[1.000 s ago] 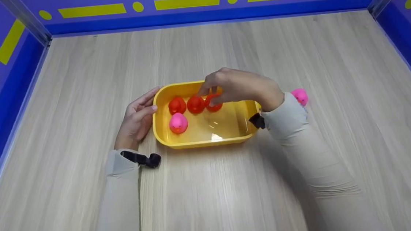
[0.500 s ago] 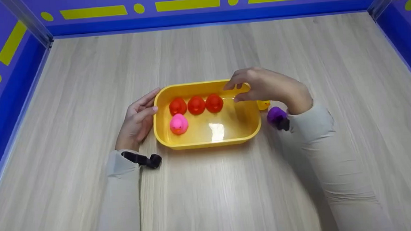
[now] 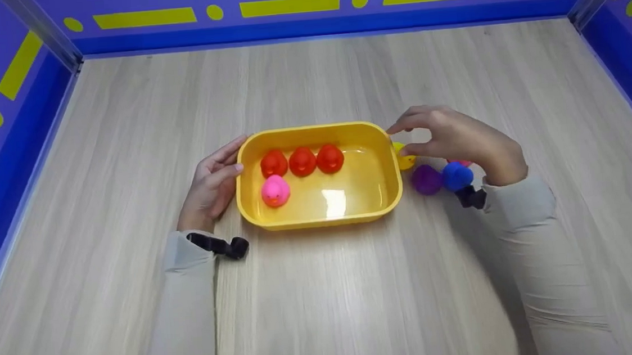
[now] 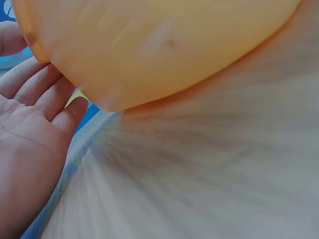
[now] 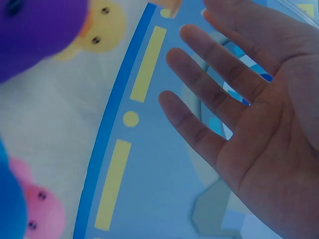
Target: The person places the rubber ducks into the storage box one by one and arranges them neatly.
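Observation:
A yellow plastic bin [image 3: 319, 221] sits mid-table. Inside are red rubber ducks [image 3: 303, 161] in a row of three, and a pink rubber duck [image 3: 276, 191] in front of the leftmost. My left hand [image 3: 212, 183] rests against the bin's left side, thumb tip at the rim; in the left wrist view its fingers [image 4: 52, 94] lie along the outer wall. Just beyond the bin's right end, my right hand [image 3: 457, 141] hovers over a yellow rubber duck [image 3: 406, 162], thumb and fingers spread apart. The right wrist view shows this hand's fingers [image 5: 214, 94] extended, holding nothing.
Right of the bin are a purple duck [image 3: 427, 180], a blue duck [image 3: 457, 176] and another pink duck [image 5: 46, 211], mostly hidden by my right hand in the head view. Blue walls [image 3: 304, 26] with yellow marks bound the wooden table [image 3: 325, 289].
My right hand has drawn back from the red ducks, moving right across the bin to the yellow duck. The purple and blue ducks have come into sight. The left hand has stayed put.

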{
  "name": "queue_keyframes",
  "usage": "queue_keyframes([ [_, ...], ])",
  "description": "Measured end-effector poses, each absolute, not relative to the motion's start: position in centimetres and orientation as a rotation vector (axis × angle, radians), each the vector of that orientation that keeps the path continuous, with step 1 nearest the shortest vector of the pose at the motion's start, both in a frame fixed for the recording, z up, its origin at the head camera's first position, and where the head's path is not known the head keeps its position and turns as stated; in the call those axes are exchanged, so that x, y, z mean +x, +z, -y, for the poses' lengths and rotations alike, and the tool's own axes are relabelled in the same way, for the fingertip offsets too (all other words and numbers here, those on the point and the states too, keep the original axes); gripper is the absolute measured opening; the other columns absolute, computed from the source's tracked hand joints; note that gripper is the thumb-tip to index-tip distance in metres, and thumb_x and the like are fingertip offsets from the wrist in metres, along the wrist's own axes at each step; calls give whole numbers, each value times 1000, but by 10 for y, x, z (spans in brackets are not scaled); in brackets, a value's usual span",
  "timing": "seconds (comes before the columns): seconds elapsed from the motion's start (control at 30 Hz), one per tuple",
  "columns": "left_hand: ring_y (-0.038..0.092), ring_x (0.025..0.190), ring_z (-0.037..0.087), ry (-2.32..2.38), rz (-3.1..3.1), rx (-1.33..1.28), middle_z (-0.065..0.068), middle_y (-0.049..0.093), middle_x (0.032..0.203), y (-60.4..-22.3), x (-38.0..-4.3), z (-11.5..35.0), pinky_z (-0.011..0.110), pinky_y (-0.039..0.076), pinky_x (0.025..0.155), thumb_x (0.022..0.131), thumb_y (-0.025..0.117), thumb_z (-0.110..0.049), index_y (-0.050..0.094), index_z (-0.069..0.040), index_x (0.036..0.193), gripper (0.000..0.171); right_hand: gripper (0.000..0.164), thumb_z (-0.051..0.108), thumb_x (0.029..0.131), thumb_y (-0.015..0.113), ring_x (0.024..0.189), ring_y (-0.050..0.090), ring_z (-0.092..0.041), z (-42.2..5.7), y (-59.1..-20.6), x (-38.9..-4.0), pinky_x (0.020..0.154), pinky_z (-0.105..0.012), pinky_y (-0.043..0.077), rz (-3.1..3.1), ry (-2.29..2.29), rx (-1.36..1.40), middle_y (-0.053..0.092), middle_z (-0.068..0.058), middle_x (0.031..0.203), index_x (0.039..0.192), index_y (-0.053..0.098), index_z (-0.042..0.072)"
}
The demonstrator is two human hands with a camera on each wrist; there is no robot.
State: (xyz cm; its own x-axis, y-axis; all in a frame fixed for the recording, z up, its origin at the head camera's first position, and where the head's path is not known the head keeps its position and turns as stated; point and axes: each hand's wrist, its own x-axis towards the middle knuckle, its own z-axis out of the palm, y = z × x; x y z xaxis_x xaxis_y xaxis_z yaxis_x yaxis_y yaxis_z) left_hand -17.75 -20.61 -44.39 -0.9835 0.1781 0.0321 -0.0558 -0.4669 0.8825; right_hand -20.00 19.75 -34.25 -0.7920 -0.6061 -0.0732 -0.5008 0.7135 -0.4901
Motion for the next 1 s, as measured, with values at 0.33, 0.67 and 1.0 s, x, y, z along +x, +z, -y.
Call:
queue_keyframes([
  [0.33,55,122,16,2567,-1548,178,9,60,130,-444,-177,206,29,42,108,86,47,13,34,14,141,57,37,10,87,69,117,55,-30,-226,-350,-194,99,-52,48,-2731,-699,-838,61,-9,126,123,65,11],
  [0.67,55,122,17,2563,-1560,183,10,59,131,-445,-178,208,30,42,108,85,46,12,36,14,140,56,41,9,86,70,121,51,-33,-248,-362,-190,101,-53,45,-2780,-746,-826,58,-13,129,126,61,7],
  [1.0,55,122,18,2571,-1540,190,10,60,130,-445,-178,207,29,42,108,85,48,12,35,14,140,57,41,13,87,70,121,52,-34,-264,-370,-187,100,-54,45,-2800,-742,-821,59,-14,128,126,61,4],
])
